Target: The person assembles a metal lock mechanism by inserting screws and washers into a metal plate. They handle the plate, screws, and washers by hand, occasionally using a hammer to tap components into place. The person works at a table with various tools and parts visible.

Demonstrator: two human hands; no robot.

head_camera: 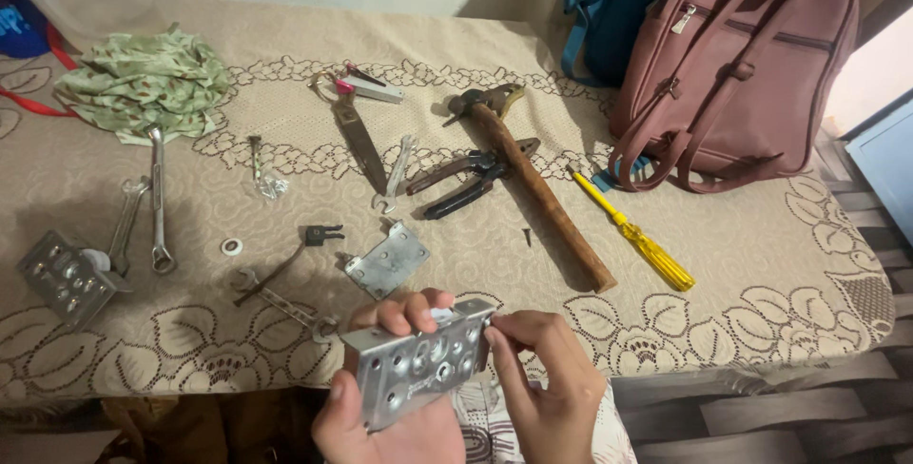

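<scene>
My left hand [385,397] grips a silver metal lock case [418,361] with several round holes, held tilted just in front of the table's near edge. My right hand [547,383] pinches the case's right end with thumb and fingertips. On the table just beyond lie a flat silver cover plate [387,260], a dark key [319,235] and a small spanner [276,298].
A beige lace cloth [761,264] covers the table. On it lie a wooden-handled hammer [533,179], pliers [471,182], a yellow screwdriver [637,236], spanners [157,203], a second lock case [67,277], a washer [231,246] and a green cloth [147,84]. A maroon backpack [732,65] stands far right.
</scene>
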